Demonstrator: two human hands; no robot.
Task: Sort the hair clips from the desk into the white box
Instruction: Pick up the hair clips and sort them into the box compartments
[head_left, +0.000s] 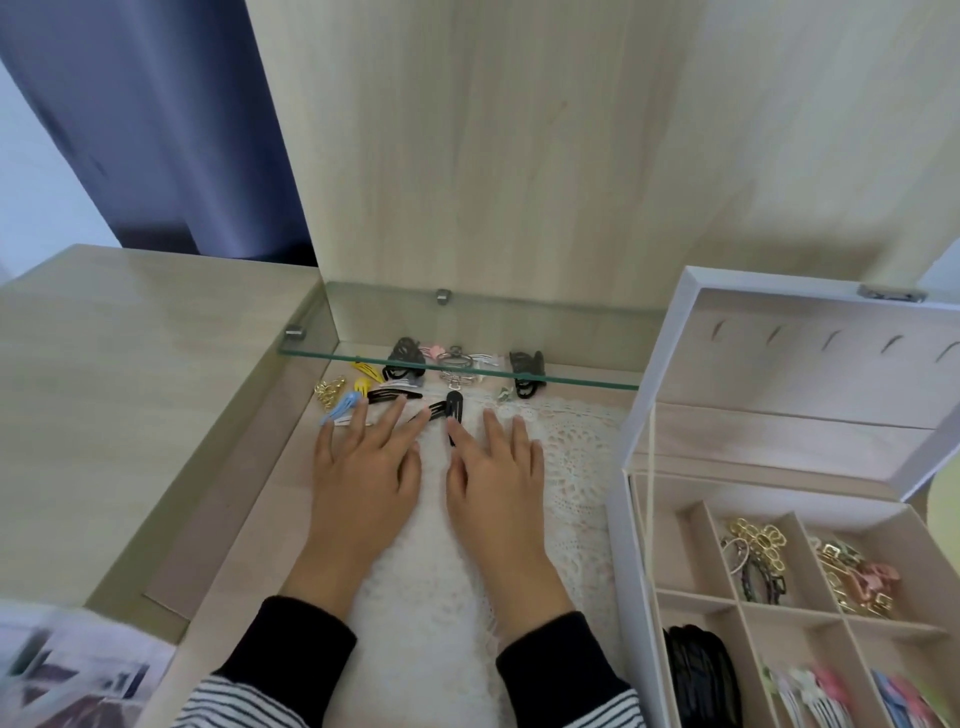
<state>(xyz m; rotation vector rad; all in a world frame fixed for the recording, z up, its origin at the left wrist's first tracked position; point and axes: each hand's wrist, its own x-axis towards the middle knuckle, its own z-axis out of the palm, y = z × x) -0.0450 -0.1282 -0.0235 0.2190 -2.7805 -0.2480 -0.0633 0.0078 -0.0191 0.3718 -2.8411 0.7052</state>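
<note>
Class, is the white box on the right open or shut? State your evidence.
Open. The white box has its lid raised at the back, and clips in its compartments lie exposed.

Back panel: we see a tall light-wood panel (493, 156) standing upright behind the tabletop (244, 545).
Curtain: we find a dark blue curtain (156, 130) hanging at the left, just beside the panel.
Glass shelf: we note a clear glass shelf (571, 382) spanning the recess, held by small metal pegs (443, 296).
Side surface: we see a raised light-wood top (130, 374) left of the recess.
Light: we see soft, even light. A pale bright patch (31, 197) lies left of the curtain; we cannot tell whether it is wall or window.
</note>
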